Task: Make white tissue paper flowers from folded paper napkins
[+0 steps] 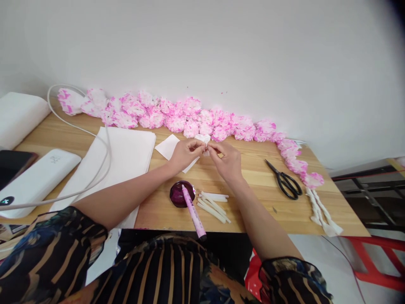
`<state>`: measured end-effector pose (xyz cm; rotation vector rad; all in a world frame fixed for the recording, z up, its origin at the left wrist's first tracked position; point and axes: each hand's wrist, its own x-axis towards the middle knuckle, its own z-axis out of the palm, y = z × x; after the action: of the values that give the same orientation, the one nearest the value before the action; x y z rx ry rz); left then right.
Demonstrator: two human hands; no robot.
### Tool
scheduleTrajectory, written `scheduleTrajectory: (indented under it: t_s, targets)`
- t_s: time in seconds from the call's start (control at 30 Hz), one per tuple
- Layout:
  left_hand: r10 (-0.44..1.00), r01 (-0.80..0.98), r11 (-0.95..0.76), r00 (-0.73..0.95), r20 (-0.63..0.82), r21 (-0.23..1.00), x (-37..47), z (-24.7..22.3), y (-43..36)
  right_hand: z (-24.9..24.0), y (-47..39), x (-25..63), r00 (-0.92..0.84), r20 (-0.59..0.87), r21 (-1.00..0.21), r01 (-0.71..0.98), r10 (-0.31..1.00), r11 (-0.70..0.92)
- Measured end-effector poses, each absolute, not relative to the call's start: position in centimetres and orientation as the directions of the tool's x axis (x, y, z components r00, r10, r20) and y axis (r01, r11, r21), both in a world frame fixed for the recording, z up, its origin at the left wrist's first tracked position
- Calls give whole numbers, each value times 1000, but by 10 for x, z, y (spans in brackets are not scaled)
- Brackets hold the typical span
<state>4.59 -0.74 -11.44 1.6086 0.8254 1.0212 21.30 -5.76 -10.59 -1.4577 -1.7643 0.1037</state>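
Observation:
Over the middle of the table, my left hand [187,155] and my right hand [226,160] meet fingertip to fingertip. Both pinch a small piece of white tissue paper [203,138], which shows above and below the fingers; the exact spot they grip is hidden. Under and beside my left hand lie flat white paper sheets [167,145]. Nearer my body, a pink marker [193,211] leans on a dark purple dish [176,195]. Several thin whitish sticks [213,207] lie loose to its right.
Pink and white paper flowers [152,116] run along the wall and down the right side, ending in twisted white strands [319,213]. Black scissors [286,183] lie at right. At left are a paper stack [126,143], a white power bank [47,179], a cable [109,156] and a phone [15,164].

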Motion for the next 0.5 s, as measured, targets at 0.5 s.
scheduleTrajectory:
  t_s: [0.5]
  targets:
    - [901,129,-309,358,246,942,49,-123,-3,-104,-59,212,51,499,-542,797,865,266]
